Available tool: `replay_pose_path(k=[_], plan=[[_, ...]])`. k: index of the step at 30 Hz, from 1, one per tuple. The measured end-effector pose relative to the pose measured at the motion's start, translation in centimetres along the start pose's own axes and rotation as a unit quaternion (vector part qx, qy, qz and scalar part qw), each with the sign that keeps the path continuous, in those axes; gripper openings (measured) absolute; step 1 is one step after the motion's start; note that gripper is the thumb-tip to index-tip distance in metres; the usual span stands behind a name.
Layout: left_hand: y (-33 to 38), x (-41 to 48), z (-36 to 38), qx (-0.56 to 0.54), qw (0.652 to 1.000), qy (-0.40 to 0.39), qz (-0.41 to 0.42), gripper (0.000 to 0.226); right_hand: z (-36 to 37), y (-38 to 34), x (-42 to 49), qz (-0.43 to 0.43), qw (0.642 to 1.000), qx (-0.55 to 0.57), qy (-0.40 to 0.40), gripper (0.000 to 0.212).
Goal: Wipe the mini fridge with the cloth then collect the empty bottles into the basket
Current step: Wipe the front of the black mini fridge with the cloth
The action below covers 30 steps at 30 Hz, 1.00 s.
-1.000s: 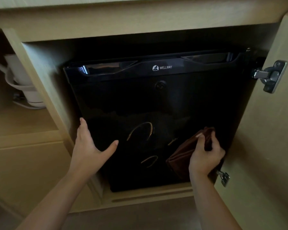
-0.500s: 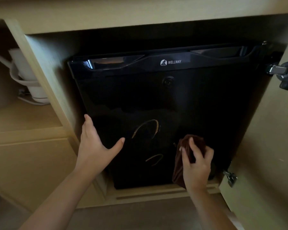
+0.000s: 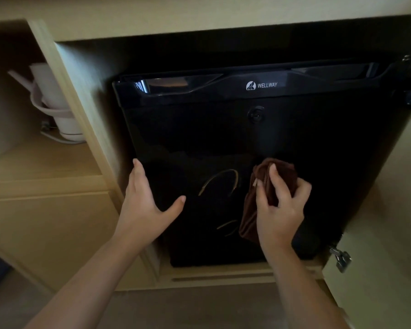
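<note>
A black mini fridge with a WELLWAY logo sits shut inside a light wooden cabinet. My right hand grips a bunched brown cloth and holds it against the lower middle of the fridge door. My left hand rests flat on the door's lower left edge, fingers straight and thumb spread. No bottles or basket show in this view.
The cabinet door stands open on the right, with metal hinges on its inner edge. A wooden divider separates the fridge bay from a left shelf holding a white kettle and its cord.
My right hand has carried the cloth from the door's lower right corner leftward and upward toward its middle. My left hand has stayed on the left edge. The view has shifted slightly.
</note>
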<state>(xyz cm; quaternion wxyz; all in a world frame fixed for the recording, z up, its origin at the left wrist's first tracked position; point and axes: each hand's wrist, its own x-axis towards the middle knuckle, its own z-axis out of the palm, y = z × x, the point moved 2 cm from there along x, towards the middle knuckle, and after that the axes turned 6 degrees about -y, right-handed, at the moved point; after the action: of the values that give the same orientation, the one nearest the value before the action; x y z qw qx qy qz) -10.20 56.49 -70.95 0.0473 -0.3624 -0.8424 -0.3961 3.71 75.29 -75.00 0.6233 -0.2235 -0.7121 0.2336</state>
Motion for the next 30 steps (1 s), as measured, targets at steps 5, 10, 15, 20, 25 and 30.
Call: replay_pose_path(k=[5,10,15,20,25,30], plan=[[-0.1,-0.1,0.2,0.013,1.000,0.014,0.012,0.116,-0.1,1.5,-3.8,0.057,0.995,0.014,-0.084,0.041],[-0.4,-0.1,-0.2,-0.011,1.000,-0.003,0.011,0.116,0.4,-2.5,0.9,0.060,0.995,0.078,-0.009,0.036],[-0.7,-0.2,-0.7,-0.052,0.999,-0.008,0.006,0.113,1.6,-5.1,3.8,0.003,0.999,0.017,0.039,0.033],[-1.0,-0.5,-1.4,-0.064,0.998,-0.011,0.003,0.106,1.4,-1.6,-1.5,-0.028,0.997,-0.047,-0.055,0.039],[-0.7,-0.4,-1.2,-0.079,0.997,-0.009,0.007,0.109,1.1,-1.0,-2.8,-0.017,0.996,-0.030,-0.082,0.039],[-1.1,-0.3,-1.4,-0.084,0.996,-0.025,0.012,0.111,2.1,-4.4,1.5,0.040,0.998,0.032,0.034,0.033]])
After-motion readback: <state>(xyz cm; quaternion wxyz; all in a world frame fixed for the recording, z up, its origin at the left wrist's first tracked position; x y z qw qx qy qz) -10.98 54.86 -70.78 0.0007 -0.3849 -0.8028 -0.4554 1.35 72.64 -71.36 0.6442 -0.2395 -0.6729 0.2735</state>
